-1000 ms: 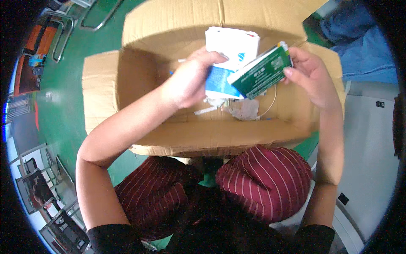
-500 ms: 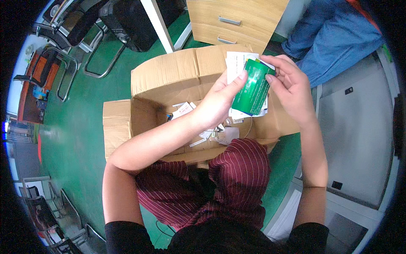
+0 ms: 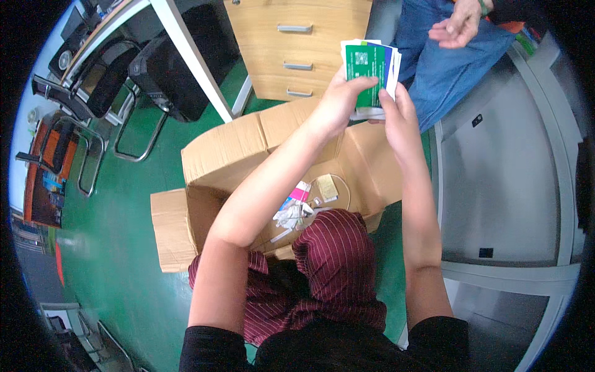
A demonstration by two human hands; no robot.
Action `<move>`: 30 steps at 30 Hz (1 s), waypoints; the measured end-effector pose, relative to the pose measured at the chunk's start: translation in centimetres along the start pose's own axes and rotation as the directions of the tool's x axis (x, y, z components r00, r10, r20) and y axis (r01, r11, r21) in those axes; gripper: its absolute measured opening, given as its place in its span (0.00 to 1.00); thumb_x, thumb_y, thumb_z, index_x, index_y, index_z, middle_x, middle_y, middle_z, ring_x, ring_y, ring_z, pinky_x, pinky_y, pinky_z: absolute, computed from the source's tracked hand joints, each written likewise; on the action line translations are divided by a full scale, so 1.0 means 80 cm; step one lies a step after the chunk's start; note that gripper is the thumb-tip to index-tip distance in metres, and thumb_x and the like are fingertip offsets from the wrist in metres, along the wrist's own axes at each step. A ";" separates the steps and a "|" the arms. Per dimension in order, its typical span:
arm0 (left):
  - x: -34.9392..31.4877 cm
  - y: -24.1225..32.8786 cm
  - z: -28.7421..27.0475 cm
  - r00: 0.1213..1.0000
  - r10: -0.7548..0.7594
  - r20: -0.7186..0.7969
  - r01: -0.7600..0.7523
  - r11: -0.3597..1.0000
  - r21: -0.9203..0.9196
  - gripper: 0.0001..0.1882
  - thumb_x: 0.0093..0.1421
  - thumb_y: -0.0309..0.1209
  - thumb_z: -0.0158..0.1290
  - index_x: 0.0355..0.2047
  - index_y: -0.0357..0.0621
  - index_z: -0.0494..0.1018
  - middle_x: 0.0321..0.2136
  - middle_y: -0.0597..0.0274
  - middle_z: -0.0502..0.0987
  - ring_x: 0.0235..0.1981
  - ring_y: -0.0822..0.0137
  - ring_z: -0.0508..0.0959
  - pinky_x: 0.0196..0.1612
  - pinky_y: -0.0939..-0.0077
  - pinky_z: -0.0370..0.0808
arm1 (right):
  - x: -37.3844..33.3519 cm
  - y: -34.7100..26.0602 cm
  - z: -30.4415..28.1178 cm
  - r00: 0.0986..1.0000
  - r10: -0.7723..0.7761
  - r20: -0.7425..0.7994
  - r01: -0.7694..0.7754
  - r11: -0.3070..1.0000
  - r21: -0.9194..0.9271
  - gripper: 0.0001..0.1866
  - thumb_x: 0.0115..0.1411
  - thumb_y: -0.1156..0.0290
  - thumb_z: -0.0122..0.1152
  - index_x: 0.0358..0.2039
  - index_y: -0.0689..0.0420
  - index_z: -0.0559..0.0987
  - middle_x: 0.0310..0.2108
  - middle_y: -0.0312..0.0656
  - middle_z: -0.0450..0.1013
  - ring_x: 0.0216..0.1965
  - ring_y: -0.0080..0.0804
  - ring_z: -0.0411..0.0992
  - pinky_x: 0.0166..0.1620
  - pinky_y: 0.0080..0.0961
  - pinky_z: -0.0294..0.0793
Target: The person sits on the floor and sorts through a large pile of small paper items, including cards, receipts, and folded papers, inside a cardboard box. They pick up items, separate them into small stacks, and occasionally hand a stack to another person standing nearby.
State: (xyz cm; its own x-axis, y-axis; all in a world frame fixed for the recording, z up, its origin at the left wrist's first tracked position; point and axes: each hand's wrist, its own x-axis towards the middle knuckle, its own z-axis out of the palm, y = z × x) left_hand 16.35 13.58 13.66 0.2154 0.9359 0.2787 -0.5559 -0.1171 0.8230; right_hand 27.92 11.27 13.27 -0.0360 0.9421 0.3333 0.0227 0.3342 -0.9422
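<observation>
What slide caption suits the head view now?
Left hand and right hand hold a green-topped card stack near an open cardboard box.

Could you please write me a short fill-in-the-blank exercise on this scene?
1. The left hand and right hand hold a stack of cards whose uppermost card is coloured ____.
2. The wooden drawer unit shows ____ silver handles.
3. The other person's trousers are coloured ____.

Missing words: green; three; blue.

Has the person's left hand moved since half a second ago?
Yes: against the drawers, the left hand has shifted up and to the right in the view.
</observation>
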 end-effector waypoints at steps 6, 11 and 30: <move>0.061 0.012 0.033 0.996 -0.085 -0.011 0.084 0.994 -0.067 0.16 0.46 0.23 0.45 0.38 0.40 0.61 0.29 0.61 0.71 0.28 0.70 0.72 0.30 0.76 0.71 | 0.044 -0.021 -0.030 0.997 -0.051 -0.053 0.059 0.985 0.159 0.11 0.56 0.71 0.44 0.39 0.61 0.68 0.27 0.37 0.70 0.22 0.19 0.69 0.19 0.13 0.69; 0.071 0.016 0.039 0.994 0.019 0.111 -0.014 0.999 -0.051 0.14 0.50 0.27 0.49 0.37 0.37 0.62 0.30 0.60 0.72 0.28 0.70 0.74 0.30 0.76 0.72 | 0.055 -0.041 -0.036 0.988 -0.091 -0.123 0.113 0.976 0.187 0.10 0.55 0.71 0.46 0.37 0.62 0.69 0.26 0.37 0.70 0.22 0.19 0.69 0.19 0.14 0.69; -0.292 0.050 -0.255 0.695 -0.635 -0.338 0.390 -0.063 0.919 0.31 0.49 0.46 0.49 0.48 0.39 0.58 0.36 0.45 0.70 0.40 0.54 0.70 0.43 0.69 0.66 | -0.044 0.104 0.004 0.943 0.040 0.329 0.031 0.977 -0.209 0.11 0.56 0.65 0.46 0.33 0.58 0.70 0.23 0.36 0.68 0.27 0.19 0.66 0.32 0.18 0.67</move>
State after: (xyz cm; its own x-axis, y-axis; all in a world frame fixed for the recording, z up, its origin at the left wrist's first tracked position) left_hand -7.27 -1.98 0.32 0.2311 0.8370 -0.4960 0.8565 0.0668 0.5117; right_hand 27.92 10.75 4.23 -0.3621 0.8935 0.2656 0.2299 0.3618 -0.9035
